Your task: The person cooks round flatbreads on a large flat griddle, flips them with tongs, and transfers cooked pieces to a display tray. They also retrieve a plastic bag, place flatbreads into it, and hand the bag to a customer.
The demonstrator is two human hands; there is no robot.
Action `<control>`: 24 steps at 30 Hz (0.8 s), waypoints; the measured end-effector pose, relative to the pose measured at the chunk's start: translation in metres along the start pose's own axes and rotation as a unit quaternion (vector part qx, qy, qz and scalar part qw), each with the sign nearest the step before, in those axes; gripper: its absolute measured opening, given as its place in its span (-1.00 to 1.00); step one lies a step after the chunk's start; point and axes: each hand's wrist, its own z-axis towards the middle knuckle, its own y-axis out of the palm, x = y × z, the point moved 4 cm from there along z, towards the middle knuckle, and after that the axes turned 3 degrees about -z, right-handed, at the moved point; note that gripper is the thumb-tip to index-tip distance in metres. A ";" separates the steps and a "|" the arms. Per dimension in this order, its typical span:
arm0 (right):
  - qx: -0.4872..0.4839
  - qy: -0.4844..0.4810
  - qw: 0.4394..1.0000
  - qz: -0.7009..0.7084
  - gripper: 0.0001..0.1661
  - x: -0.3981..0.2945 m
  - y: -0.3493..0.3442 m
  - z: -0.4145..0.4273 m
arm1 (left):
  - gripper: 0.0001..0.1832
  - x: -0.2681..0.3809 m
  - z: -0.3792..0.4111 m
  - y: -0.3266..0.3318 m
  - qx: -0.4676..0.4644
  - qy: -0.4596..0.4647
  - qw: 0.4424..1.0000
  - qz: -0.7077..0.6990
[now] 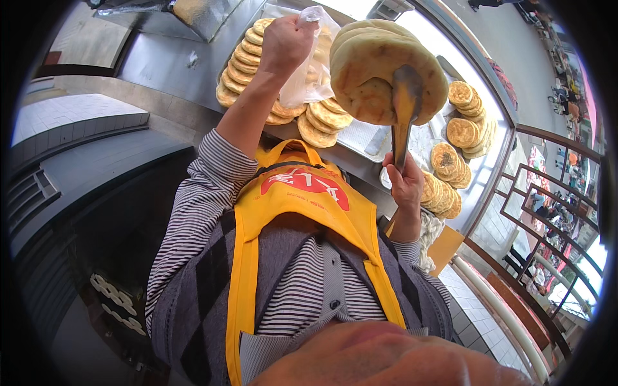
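My left hand (288, 48) is raised in a fist around the top of a thin, translucent plastic bag (309, 79), which hangs down beside the flatbreads. In my right hand (406, 186) are metal tongs (403, 113), clamped on a small stack of round golden flatbreads (362, 77). One jaw lies across the face of the front bread; the other jaw is hidden. This stack is held up just right of the bag, and whether they touch I cannot tell. Behind and below the bag, more flatbreads (321, 120) overlap in rows on a metal tray (359, 137).
Several stacks of flatbreads (466, 132) stand along the right, near the window frame (512, 116). A crumpled white cloth (431, 236) lies by my right forearm. A metal-sided box (183, 19) stands at the back left of the steel counter (166, 67). People are visible outside.
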 end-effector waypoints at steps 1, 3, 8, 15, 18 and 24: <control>-0.002 0.031 0.999 -0.034 -0.47 0.004 -0.005 -0.011 | -0.61 0.010 0.005 0.023 -0.023 0.039 0.999 0.023; 0.056 0.038 0.994 -0.085 -0.41 0.010 -0.006 -0.021 | -0.61 0.018 0.004 0.045 -0.072 0.006 0.997 -0.032; 0.068 0.040 0.970 -0.230 -0.54 0.027 -0.002 0.010 | -0.62 -0.008 -0.027 0.067 -0.123 0.002 0.983 -0.136; 0.010 0.094 0.911 -0.402 -0.65 0.065 -0.078 0.079 | -0.68 0.002 -0.056 0.087 -0.149 -0.119 0.943 -0.274; -0.024 0.162 0.882 -0.443 -0.56 0.078 -0.127 0.108 | -0.73 -0.023 -0.027 0.137 -0.154 -0.166 0.949 -0.218; -0.082 0.176 0.793 -0.578 -0.48 0.068 -0.172 0.103 | -0.72 -0.088 -0.040 0.180 -0.125 0.012 0.984 0.129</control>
